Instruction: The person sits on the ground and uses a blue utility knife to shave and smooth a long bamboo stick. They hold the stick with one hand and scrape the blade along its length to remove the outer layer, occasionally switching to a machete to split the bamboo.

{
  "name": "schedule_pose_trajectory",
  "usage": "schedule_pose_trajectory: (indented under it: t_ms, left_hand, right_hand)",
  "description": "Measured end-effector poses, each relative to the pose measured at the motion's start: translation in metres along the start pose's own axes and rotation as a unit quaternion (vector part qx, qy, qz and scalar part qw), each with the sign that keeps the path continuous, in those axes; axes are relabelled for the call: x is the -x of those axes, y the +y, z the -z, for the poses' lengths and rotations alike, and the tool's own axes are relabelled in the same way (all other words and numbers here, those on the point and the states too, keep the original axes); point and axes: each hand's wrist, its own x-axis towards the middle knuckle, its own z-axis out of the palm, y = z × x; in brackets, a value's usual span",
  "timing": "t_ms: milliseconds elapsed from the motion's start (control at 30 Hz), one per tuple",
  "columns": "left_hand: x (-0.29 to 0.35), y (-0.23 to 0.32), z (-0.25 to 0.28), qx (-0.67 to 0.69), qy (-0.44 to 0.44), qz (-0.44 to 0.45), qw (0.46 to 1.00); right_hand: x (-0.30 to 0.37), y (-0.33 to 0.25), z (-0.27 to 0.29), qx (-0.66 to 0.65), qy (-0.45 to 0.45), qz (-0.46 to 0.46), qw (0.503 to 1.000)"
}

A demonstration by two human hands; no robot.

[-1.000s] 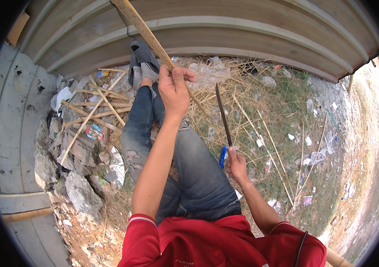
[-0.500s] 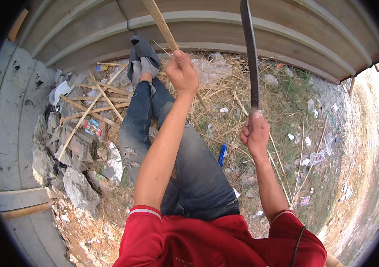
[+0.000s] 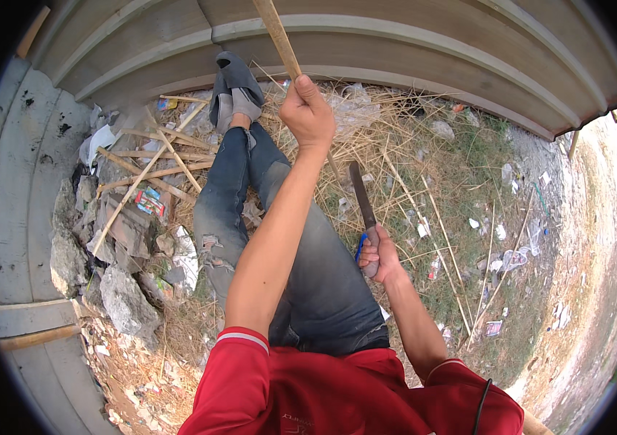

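Two grips are closed before you: your left grip (image 3: 311, 116), at twelve o'clock, wraps a long bamboo strip (image 3: 279, 36) slanting up toward eleven; your right grip (image 3: 384, 255), at four, wraps the handle of a dark long knife (image 3: 362, 194), its blade aimed toward eleven. Beside that grip, a blue object (image 3: 361, 245) is partly hidden. Crossed strips (image 3: 154, 172) lie at ten, grey rocks (image 3: 129, 301) at eight; a ribbed wall (image 3: 410, 54) spans twelve.

Ribbed panel (image 3: 432, 56) along far side; grey rocks (image 3: 127, 301) left; crumpled plastic (image 3: 515, 259) right.
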Motion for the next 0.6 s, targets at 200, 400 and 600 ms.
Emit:
schedule_pose_trajectory:
  t_ms: [200,400,600]
  left_hand:
    - [0.002,-0.007,0.009,-0.007,0.049,-0.019,0.999]
    - [0.0,-0.01,0.012,-0.047,0.079,-0.011,0.996]
    - [0.006,0.003,-0.006,-0.052,0.062,-0.012,0.997]
  right_hand:
    - [0.133,-0.067,-0.137,0.249,-0.083,0.458,0.849]
    - [0.109,-0.039,-0.126,0.157,-0.201,0.685,0.682]
    - [-0.003,0.037,0.045,0.306,0.153,0.107,0.933]
